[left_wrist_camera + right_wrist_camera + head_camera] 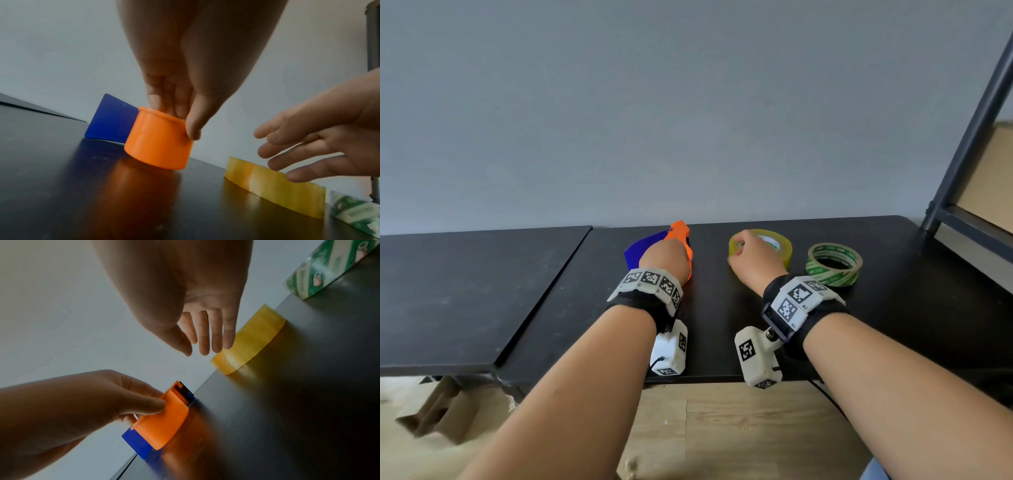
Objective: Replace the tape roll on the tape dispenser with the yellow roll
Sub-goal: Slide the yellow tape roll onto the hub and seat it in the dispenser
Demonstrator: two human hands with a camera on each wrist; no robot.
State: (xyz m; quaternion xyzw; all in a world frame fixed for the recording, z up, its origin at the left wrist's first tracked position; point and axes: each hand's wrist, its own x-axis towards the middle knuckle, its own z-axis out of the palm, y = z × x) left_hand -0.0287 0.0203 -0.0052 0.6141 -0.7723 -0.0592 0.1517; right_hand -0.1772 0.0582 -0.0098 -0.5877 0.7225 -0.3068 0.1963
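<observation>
The tape dispenser [678,236], orange with a blue side plate, rests on the black table [722,325] near the wall. My left hand [664,255] pinches its orange drum [158,142], thumb on the outside and fingers inside the rim. No roll shows on the drum. The yellow roll [779,241] lies flat to the right of the dispenser. Over its left rim hovers my right hand [750,253], fingers straight and spread, holding nothing; the right wrist view shows the fingertips [216,347] just above the yellow roll [251,340].
A green printed tape roll [834,263] lies flat right of the yellow one. A dark metal shelf frame [969,137] stands at the table's right end. A second black tabletop [465,291] adjoins on the left. Cardboard [438,407] lies on the floor below.
</observation>
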